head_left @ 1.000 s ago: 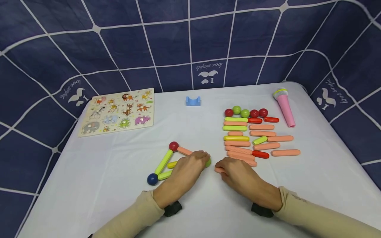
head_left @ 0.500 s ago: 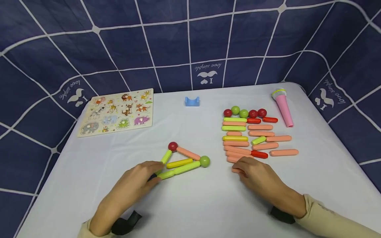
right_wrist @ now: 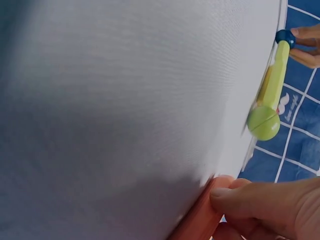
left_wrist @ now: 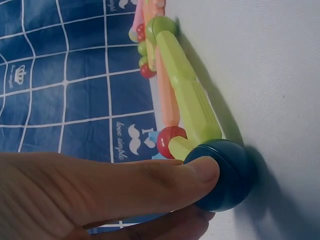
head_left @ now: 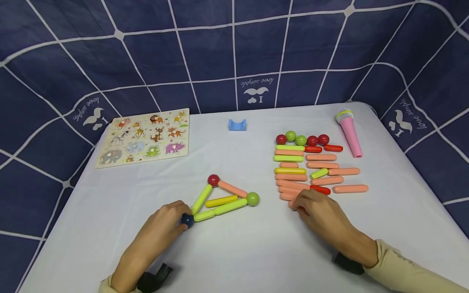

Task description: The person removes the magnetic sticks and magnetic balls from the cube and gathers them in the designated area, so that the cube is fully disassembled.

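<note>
My left hand [head_left: 161, 226] pinches a dark blue ball [left_wrist: 227, 177] between thumb and fingers. That ball forms the left corner of a triangle on the table. Lime sticks [head_left: 230, 206] run from it to a green ball [head_left: 253, 199], and another lime stick [head_left: 202, 199] leads up to a red ball [head_left: 213, 180]. A salmon stick [head_left: 233, 189] makes the third side, and a yellow stick [head_left: 221, 201] lies inside. On the right, my right hand [head_left: 326, 217] holds a salmon stick [right_wrist: 200, 217] at the near end of the stick rows, its fingers partly covering it.
Rows of salmon, lime, yellow and red sticks [head_left: 291, 177] lie at the right, with red and green balls [head_left: 301, 140] behind. A pink toy microphone [head_left: 351, 134] is farther right. At the back are a blue cradle-shaped piece [head_left: 237, 125] and an animal puzzle board [head_left: 146, 138].
My left hand has left the green ball, moved left and taken hold of the blue ball. My right hand has carried its salmon stick rightward to the near end of the rows.
</note>
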Action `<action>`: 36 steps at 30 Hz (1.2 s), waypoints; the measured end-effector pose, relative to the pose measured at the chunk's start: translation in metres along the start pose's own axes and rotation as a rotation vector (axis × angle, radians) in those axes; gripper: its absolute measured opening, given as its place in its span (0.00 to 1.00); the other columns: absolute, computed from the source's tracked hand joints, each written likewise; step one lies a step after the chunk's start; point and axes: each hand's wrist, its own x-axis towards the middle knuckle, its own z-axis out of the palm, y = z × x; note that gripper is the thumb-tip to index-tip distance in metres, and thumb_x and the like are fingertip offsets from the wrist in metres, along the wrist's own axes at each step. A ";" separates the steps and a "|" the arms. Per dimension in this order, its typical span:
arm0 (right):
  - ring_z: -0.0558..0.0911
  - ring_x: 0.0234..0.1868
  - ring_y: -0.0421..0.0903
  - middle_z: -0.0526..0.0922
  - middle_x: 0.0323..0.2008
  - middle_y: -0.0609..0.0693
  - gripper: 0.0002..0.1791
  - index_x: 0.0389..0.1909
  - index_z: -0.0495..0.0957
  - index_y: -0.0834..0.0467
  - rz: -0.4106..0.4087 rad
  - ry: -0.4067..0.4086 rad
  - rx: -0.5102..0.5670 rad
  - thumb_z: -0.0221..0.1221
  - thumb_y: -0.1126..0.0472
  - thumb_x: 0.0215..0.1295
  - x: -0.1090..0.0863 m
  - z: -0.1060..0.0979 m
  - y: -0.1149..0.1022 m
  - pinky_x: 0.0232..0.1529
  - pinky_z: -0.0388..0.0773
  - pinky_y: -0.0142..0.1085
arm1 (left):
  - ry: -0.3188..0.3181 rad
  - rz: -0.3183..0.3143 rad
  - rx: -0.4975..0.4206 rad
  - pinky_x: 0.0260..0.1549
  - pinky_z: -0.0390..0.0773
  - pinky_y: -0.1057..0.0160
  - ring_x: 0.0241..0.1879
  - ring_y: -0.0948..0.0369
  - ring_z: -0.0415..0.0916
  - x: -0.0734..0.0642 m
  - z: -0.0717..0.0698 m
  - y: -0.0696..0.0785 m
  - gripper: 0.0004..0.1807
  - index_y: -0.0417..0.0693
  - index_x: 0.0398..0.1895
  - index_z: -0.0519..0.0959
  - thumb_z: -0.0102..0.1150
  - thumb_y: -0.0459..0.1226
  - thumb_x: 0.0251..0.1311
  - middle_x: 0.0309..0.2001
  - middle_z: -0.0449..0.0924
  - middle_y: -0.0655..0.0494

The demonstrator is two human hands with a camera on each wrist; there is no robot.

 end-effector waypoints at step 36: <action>0.76 0.28 0.39 0.81 0.37 0.47 0.15 0.42 0.82 0.59 -0.043 -0.130 0.123 0.72 0.61 0.54 0.069 0.037 -0.063 0.27 0.75 0.29 | -0.028 0.063 0.047 0.36 0.83 0.58 0.40 0.55 0.81 0.012 -0.004 -0.001 0.13 0.36 0.33 0.85 0.73 0.19 0.41 0.37 0.84 0.51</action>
